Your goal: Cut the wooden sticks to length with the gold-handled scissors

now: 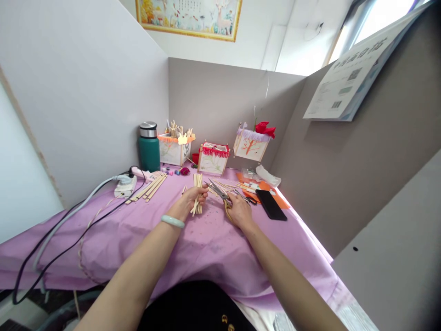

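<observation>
My left hand [195, 198] is closed round a bundle of pale wooden sticks [197, 180], which stands roughly upright over the purple cloth [193, 248]. A pale green bangle [172, 221] circles the left wrist. Just to the right, my right hand [239, 209] grips scissors [224, 196] by their gold handles. The blades point up and left, toward the bundle, and look slightly apart. Loose thin sticks [225, 185] lie behind the scissors. Another group of flat sticks [151, 187] rests on the cloth at the left.
A green bottle [149, 154] and decorated boxes [175, 151], [213, 163] stand at the back; another box [251, 146] holds a red flower. At right lie a black phone [271, 205] and orange paper [280, 200]. Cables [69, 216] cross the left side. Grey partitions [220, 96] enclose the table.
</observation>
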### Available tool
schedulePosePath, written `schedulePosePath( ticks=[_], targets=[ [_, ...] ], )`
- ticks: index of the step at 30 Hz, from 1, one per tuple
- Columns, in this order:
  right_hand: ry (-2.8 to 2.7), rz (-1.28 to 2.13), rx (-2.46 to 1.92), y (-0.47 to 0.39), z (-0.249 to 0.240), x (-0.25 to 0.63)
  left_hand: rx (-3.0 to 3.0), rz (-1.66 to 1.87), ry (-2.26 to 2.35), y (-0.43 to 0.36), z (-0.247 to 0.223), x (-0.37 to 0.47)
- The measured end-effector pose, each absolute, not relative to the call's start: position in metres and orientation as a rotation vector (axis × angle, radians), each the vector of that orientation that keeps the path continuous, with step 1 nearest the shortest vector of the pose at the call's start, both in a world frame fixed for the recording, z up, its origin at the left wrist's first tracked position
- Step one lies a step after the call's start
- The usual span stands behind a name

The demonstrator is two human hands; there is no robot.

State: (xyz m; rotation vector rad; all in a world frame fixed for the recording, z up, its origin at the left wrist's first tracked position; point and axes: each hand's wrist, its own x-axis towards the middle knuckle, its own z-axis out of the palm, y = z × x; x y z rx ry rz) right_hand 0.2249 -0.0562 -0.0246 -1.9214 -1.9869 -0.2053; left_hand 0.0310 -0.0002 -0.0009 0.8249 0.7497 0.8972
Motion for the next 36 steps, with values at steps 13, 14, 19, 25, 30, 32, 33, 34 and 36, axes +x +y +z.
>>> schedulePosePath(
  ticks=[13, 14, 19, 25, 30, 32, 33, 34, 36],
  targets=[
    [-1.997, -0.273, -1.806, -0.056, -0.027, 0.229, 0.901, 1.029, 0.815, -0.002, 0.000, 0.029],
    [-1.994, -0.274, -1.814, -0.056, -0.027, 0.227, 0.908, 1.032, 0.820, -0.003, 0.000, 0.030],
    [-1.962, -0.294, -1.868, -0.059, -0.027, 0.226, 0.934, 1.042, 0.820, -0.006, -0.001, 0.031],
    [-1.984, -0.277, -1.864, -0.061, -0.026, 0.225, 0.936, 1.042, 0.778, -0.006, -0.002, 0.031],
    [-1.964, -0.321, -1.853, -0.062, -0.027, 0.224, 0.923, 1.031, 0.757, -0.005, -0.002, 0.031],
    [-1.957, -0.323, -1.858, -0.061, -0.027, 0.224, 0.917, 1.016, 0.752, -0.005, -0.001, 0.030],
    [-1.959, -0.316, -1.865, -0.061, -0.026, 0.224, 0.914, 1.007, 0.751, -0.005, -0.001, 0.030],
    [-1.965, -0.307, -1.873, -0.061, -0.026, 0.224, 0.912, 0.999, 0.752, -0.005, -0.001, 0.030],
    [-1.988, -0.286, -1.886, -0.061, -0.025, 0.224, 0.905, 0.991, 0.760, -0.006, 0.000, 0.030]
  ],
)
